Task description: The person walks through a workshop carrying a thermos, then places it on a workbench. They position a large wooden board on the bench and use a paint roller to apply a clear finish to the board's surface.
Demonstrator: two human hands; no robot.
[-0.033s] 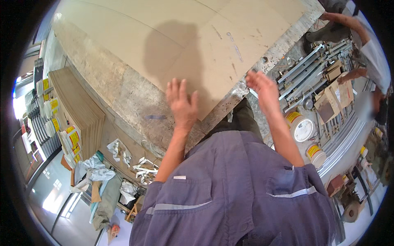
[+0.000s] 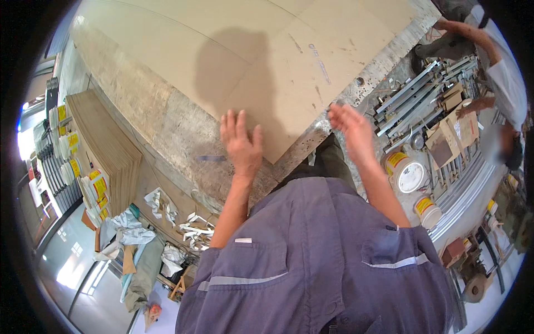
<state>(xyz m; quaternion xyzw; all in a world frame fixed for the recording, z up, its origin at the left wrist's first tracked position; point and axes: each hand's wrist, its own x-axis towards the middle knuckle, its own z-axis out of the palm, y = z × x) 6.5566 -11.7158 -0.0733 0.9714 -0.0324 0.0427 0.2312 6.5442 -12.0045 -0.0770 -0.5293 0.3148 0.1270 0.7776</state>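
Observation:
A large tan sheet (image 2: 311,22), like board or cardboard, lies on a worn, stained table (image 2: 161,111), with a corner pointing toward me. My left hand (image 2: 242,143) rests with fingers stretched out over the sheet's left edge near that corner. Over the table's right edge is my right hand (image 2: 350,127), its fingers curled and pressed together. Something small and dark shows at its fingertips, too small to name. A dark shadow falls across the sheet beyond my left hand.
Metal bars (image 2: 403,100) and white buckets (image 2: 409,173) stand on the floor at right, near another person's arm (image 2: 473,33). To the left is a stack of brown boards (image 2: 105,145). White scraps (image 2: 196,232) litter the floor at lower left.
Both hands have shifted slightly: my left hand a little to the left, my right hand a little down and to the left. The sheet stays in place.

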